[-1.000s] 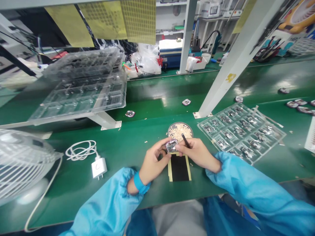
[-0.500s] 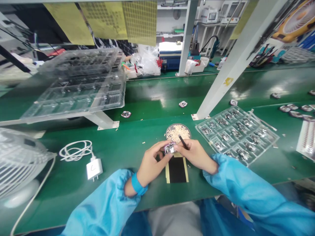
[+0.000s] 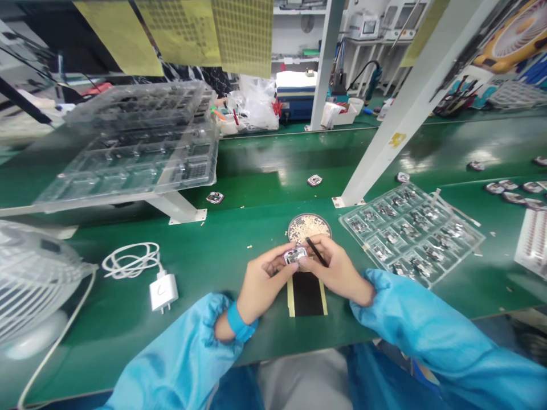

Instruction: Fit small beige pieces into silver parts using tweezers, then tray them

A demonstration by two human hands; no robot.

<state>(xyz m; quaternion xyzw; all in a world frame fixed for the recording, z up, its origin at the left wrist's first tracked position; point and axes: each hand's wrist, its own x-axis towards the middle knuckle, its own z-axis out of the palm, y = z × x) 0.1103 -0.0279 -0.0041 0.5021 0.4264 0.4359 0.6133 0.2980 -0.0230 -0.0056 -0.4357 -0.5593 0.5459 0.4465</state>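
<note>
Between my two hands is a small electronic housing [image 3: 294, 255] with a purple-edged rim and a silvery inside facing up. My left hand [image 3: 265, 279] pinches it from the left, thumb in front and fingers behind. My right hand [image 3: 337, 269] has its thumb on the housing's right side and also grips a dark, thin tool [image 3: 317, 252], probably tweezers, slanting up to the left. Behind the hands sits a round dish [image 3: 308, 226] of tiny pale pieces. Below them a black pad [image 3: 308, 295] is fixed to the bench with yellow tape.
A clear tray [image 3: 410, 233] of metallic parts lies at right. On the green strip behind are similar housings [image 3: 315, 180]. At left are a white charger [image 3: 163, 291] with coiled cable, a white fan [image 3: 38, 285] and stacked clear trays [image 3: 141, 142]. A slanted white post [image 3: 395, 114] rises at right.
The housing has turned so its inside shows more. My right hand has shifted slightly, and the dark tool has tilted. Housings on the back strip have slid a little to the left.
</note>
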